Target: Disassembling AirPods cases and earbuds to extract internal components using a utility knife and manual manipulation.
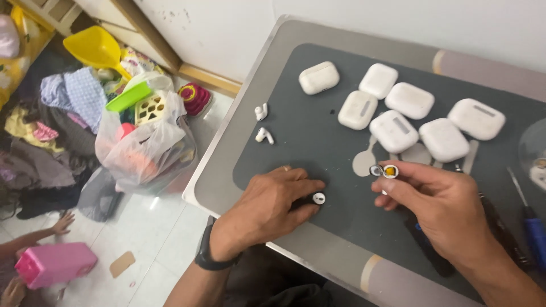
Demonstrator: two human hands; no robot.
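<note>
I see the L hand (267, 207) lying knuckles-up on the dark grey work mat (318, 136), fingers curled together, w/ thumb and forefinger tips pinching a small white silicone ear tip (319, 198). The tip sits right at the fingertips, round opening facing up, resting on or just above the mat; can't tell which. A black wristband (209, 256) circles that wrist.

The R hand (443, 207) is raised just right of the ear tip. Its thumb and forefinger are clamped on a small opened earbud (387, 170): white shell, a yellow-orange inner part showing at the end that pokes out past the fingertips toward the L hand. The other fingers are folded under; the rest of the bud is hidden behind them.

Relative to the ear tip: two loose white earbuds (263, 124) lie up and to the left, near the mat's left edge, one above the other, well apart from both hands. Seven shut white charging cases (398, 111) are clustered above and to the right, some touching. A blue-handled screwdriver (532, 224) lies far right, beyond the R hand. Far left, off the table (227, 170), a clear plastic bag of toys (142, 136) sits on the floor, a pink box (54, 264) below it.
</note>
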